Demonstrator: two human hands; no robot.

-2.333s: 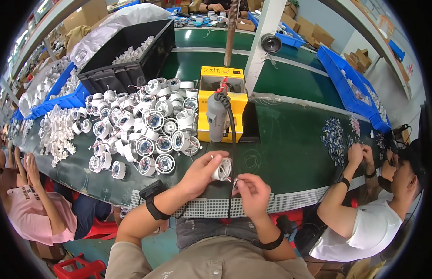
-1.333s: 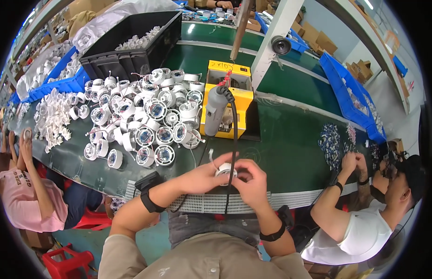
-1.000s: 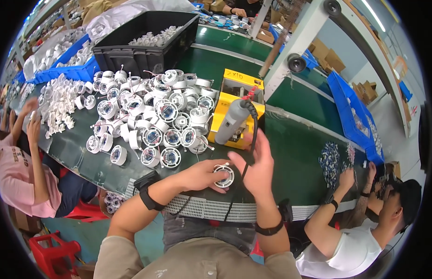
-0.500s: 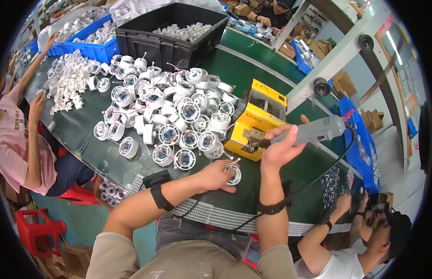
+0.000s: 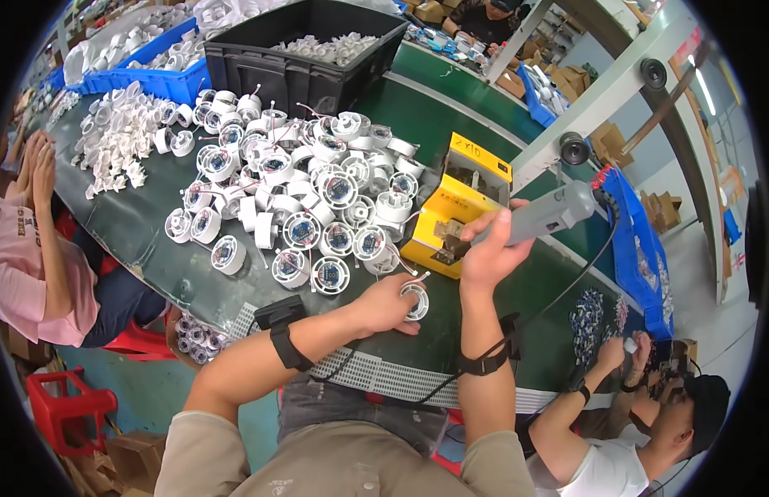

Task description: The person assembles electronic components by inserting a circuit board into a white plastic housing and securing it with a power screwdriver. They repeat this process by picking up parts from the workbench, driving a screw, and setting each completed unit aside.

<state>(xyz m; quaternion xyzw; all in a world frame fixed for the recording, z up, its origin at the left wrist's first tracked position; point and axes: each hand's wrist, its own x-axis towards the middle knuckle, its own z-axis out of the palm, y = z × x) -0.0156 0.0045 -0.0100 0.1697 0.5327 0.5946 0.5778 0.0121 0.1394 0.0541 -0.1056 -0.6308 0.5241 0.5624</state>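
right hand [image 5: 494,250] had taken the grey tool [image 5: 552,215] up by the yellow box [image 5: 430,217]; left hand [image 5: 388,306] kept the round white part [image 5: 421,305].
left thumb and fingers gripped the part at its rim, on or just above the green bench [image 5: 156,236], couldn't tell which. right fingers were wrapped round the tool's front end; it hung steeply a second ago, then leaned well over, back end up to the right. working end hidden, so contact with the box unconfirmed. net: part and tool both in hand, not yet brought together. heaped white parts [image 5: 335,190] sat beyond, black bin [image 5: 252,79] behind.
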